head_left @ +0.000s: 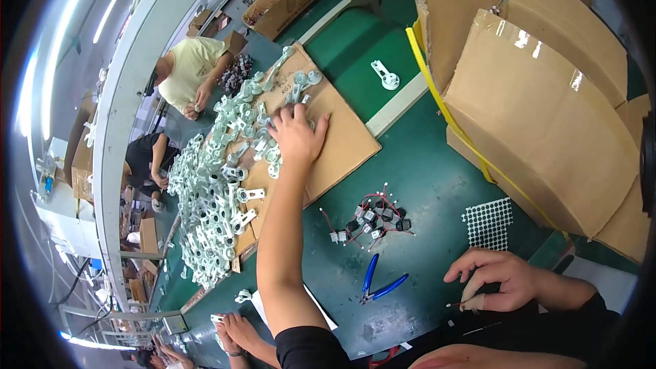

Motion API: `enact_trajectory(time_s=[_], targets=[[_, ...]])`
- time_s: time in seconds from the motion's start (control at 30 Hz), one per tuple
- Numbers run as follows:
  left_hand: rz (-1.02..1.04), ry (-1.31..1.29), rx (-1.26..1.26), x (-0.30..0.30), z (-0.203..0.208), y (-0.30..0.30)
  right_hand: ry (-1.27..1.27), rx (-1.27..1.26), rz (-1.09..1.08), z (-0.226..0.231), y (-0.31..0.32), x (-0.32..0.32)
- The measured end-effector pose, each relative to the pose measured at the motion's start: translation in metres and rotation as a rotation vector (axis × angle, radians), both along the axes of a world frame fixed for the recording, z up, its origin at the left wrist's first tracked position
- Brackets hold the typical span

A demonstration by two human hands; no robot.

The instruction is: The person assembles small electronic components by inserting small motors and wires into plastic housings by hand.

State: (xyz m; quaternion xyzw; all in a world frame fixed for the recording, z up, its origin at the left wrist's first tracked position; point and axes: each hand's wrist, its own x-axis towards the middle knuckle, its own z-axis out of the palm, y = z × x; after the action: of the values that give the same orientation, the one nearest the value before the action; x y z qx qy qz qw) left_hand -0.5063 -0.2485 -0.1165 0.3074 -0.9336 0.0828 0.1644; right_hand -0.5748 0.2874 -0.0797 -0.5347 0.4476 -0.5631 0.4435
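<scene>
My left hand (298, 135) reaches out over a cardboard sheet (348, 140). Its fingers are spread at the edge of a large heap of pale green-white plastic parts (212, 198), each with a round end and a short arm. The fingertips touch parts there, and nothing is plainly gripped. Close to my body at the right, my right hand (502, 280) is curled closed, with coverings on some fingertips. A thin wire lead (453, 305) with a small white end pokes out from its fingers. Whatever else it holds is hidden.
Small black-and-grey wired components (374, 220) lie piled mid-table, near blue-handled cutters (379, 283) and a sheet of black dots (488, 224). A large open carton (540, 102) stands at right. One plastic part (386, 75) lies beyond. Another person's hands (239, 335) work at lower left; co-workers sit opposite.
</scene>
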Motion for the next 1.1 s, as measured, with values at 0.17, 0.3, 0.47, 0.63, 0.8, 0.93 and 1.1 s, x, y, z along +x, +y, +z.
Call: enact_trajectory(time_s=[0.17,0.3,0.47,0.63,0.8,0.93,1.1], targets=[[-0.170,0.241,0.034,-0.070,0.031,0.030,-0.003,-0.007,0.012,-0.003,-0.004,-0.003],[0.005,-0.146,0.386,-0.165,0.042,0.088,-0.005,-0.004,-0.034,-0.003,-0.006,-0.010],[-0.028,-0.167,0.506,-0.198,0.017,0.074,0.017,0.016,-0.061,0.004,-0.005,-0.014],[0.041,-0.069,0.154,-0.187,0.033,0.004,0.041,0.020,-0.109,-0.003,-0.002,-0.021],[0.319,-0.105,0.138,-0.134,0.018,-0.063,0.040,0.010,-0.098,-0.001,-0.002,-0.028],[0.267,-0.112,0.092,-0.117,-0.002,-0.058,0.041,0.024,-0.090,0.003,-0.005,-0.028],[0.206,-0.102,0.001,-0.109,0.011,-0.034,0.054,-0.024,-0.102,0.005,0.001,-0.023]])
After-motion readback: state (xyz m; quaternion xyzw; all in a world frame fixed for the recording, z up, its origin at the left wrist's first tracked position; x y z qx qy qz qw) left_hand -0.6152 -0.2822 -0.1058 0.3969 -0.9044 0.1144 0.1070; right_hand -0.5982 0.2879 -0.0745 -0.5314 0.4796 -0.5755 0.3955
